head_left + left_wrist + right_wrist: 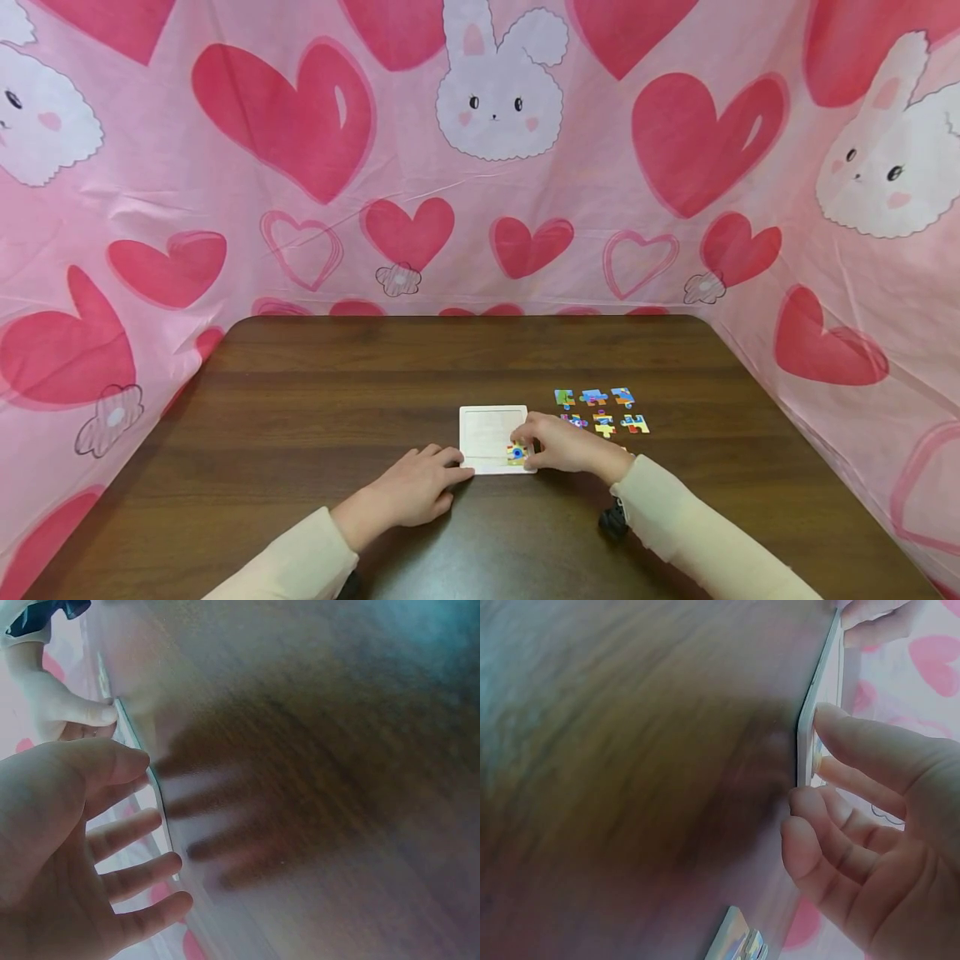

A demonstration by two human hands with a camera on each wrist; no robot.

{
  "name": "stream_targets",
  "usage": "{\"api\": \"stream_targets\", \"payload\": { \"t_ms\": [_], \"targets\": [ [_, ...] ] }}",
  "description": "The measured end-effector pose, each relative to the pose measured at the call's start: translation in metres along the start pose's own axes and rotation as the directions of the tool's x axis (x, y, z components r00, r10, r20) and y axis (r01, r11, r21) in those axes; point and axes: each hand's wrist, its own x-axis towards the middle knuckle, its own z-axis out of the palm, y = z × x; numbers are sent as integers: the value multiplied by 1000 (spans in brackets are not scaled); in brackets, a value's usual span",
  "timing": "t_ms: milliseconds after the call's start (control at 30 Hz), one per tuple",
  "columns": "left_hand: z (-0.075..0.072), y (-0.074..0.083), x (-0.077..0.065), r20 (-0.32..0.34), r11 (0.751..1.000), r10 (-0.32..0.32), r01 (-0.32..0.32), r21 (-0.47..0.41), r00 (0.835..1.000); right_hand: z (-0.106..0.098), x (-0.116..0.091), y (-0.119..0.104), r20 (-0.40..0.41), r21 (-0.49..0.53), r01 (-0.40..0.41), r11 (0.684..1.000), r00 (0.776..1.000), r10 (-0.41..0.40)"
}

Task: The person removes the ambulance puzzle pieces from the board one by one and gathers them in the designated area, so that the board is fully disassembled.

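Note:
A pale square puzzle tray with a raised rim lies on the table between the two hands. One colourful puzzle piece with a blue round shape sits in its near right corner. My right hand holds this piece, thumb and index finger at its sides. In the right wrist view the other fingers of the right hand curl beside the tray's edge. My left hand rests at the tray's near left corner, its fingers spread and fairly straight. The left wrist view shows those fingertips along the tray's edge.
Several loose puzzle pieces lie in rows on the brown wooden table, right of the tray and partly behind the right hand. A pink curtain with hearts and rabbits hangs round the table's far side and both flanks.

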Motion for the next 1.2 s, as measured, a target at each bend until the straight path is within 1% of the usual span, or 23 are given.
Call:
{"api": "stream_targets", "payload": {
  "t_ms": [167,267,400,533,600,700,800,1000,1067,1200],
  "targets": [
    [1,-1,0,-9,1000,5,-5,6,1000,0,1,1,-36,8,16,1000,999,-16],
    [2,-1,0,-8,1000,5,-5,5,1000,0,2,2,-57,47,25,999,998,-23],
    [2,-1,1,-10,1000,6,-6,3,1000,-4,1,4,-80,138,31,990,997,-20],
    [1,-1,1,-10,1000,7,-7,1,1000,-13,-7,8,-107,245,22,969,994,4],
    [0,0,1,-7,1000,7,-7,-2,1000,-19,-13,12,-114,270,14,963,993,18],
    [1,0,0,-9,1000,8,-8,-4,1000,-25,-23,20,-117,272,-3,962,993,36],
    [1,-1,0,-10,1000,8,-8,0,1000,-32,-35,29,-109,298,-17,955,993,52],
    [3,-1,0,-4,1000,4,-5,-6,1000,-45,-63,52,-80,387,-39,921,994,76],
    [3,-1,0,-7,1000,6,-6,-6,1000,-50,-74,62,-66,409,-61,911,993,96],
    [3,-1,0,-13,1000,10,-10,-1,1000,-60,-98,80,-30,463,-122,878,988,153]
  ]
}}
